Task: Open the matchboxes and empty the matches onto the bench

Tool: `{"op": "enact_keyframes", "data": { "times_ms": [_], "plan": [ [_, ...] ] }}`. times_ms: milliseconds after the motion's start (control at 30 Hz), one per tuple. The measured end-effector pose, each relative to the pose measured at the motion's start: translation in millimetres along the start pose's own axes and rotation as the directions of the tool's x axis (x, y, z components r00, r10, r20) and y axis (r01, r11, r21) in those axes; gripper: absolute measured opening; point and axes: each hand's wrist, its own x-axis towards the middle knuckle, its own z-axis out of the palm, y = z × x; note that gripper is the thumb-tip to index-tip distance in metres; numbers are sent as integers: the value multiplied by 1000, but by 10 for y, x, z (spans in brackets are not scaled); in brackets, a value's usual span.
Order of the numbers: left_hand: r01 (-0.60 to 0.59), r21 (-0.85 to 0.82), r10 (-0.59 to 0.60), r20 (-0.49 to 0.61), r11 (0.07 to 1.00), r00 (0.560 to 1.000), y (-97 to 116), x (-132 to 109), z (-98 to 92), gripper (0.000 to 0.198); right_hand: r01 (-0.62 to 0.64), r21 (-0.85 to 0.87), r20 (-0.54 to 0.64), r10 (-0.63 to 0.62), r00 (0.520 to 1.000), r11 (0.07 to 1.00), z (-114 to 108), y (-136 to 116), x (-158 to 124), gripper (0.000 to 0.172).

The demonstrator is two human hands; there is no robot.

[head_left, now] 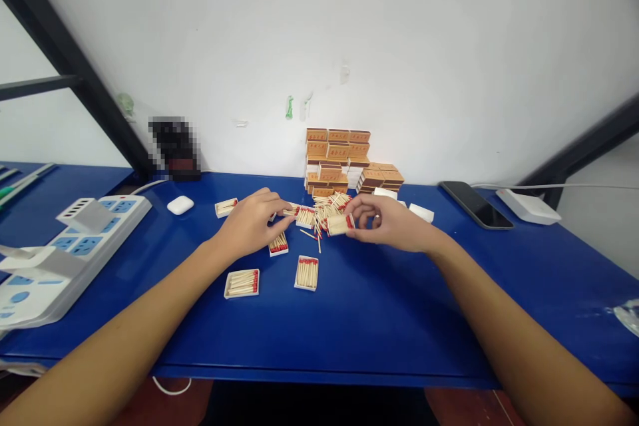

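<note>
My right hand [382,219] grips a small white matchbox tray [339,225] filled with red-tipped matches, tilted a little above the table. The thumb and forefinger of my left hand [257,219] close on a few matches [293,211], their tips partly hidden by the fingers. Between the hands sits another filled tray [305,216], beside a loose heap of matches [330,201]. Nearer me lie two more filled trays, one upright in view [306,273] and one sideways [242,283]. Another tray [278,243] is partly under my left hand, and one [226,207] lies behind it.
Orange matchboxes [338,150] are stacked against the wall, with a lower stack [382,177] alongside. White empty-looking pieces [422,213] lie right of my right hand. A phone [474,205], a white box [528,206], an earbud case [180,205] and a power strip [112,226] flank the blue table.
</note>
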Motion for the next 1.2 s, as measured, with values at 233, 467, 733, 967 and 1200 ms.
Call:
{"op": "enact_keyframes", "data": {
  "times_ms": [233, 467, 733, 967, 1200],
  "plan": [
    [-15, 1, 15, -5, 1000, 1000, -1, 3, -17, 19, 61, -49, -367, -75, 927, 997, 166, 293, 166, 50],
    [-19, 7, 19, -3, 1000, 1000, -7, -1, -13, 20, 120, -759, -225, -430, 874, 640, 208, 318, 193, 21],
    [-20, -4, 20, -10, 1000, 1000, -14, -5, -15, 17, 123, -964, -30, -553, 833, 238, 233, 183, 155, 32],
    [-21, -16, 21, -16, 1000, 1000, -16, -3, -18, 17, 69, -954, -117, -577, 808, 291, 232, 148, 126, 29],
    [-32, -12, 32, -14, 999, 999, -33, -12, -8, 17, 29, -955, -187, -674, 715, 296, 132, 220, 129, 25]
  ]
}}
